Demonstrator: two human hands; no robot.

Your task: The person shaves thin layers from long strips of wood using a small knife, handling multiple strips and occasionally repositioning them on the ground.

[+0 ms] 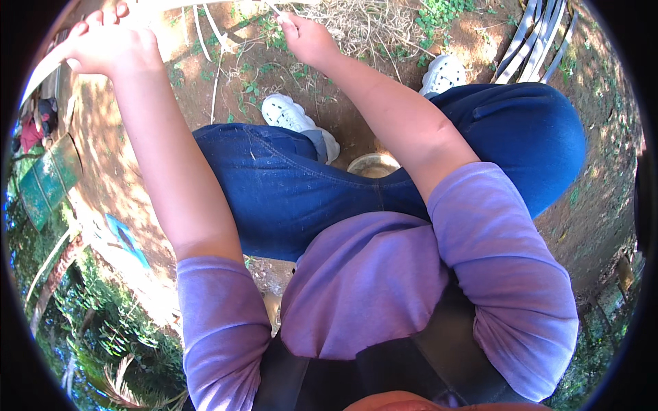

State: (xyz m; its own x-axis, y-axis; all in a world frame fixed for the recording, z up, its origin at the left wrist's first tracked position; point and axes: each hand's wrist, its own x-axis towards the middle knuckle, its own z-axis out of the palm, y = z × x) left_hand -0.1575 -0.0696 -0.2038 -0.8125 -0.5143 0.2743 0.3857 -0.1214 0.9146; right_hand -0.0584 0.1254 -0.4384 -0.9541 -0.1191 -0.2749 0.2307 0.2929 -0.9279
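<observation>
At the upper left, my left hand (113,48) is closed around a long pale flat strip (45,72). The strip runs from the left rim, through the hand, toward the top edge, where it leaves the picture. My right hand (307,40) is near the top centre with its fingers pinched together. A thin light sliver pokes out from its fingertips, too small to name. Whether this hand also touches the long strip is not clear. Both arms stretch forward over my bent legs.
Pale shavings (377,27) lie heaped on the dirt ahead, beside loose thin strips (218,31). Several flat grey strips (534,44) lie at the upper right. My white clogs (291,113) rest on the soil. A green panel (51,179) and a person (35,130) are at the left.
</observation>
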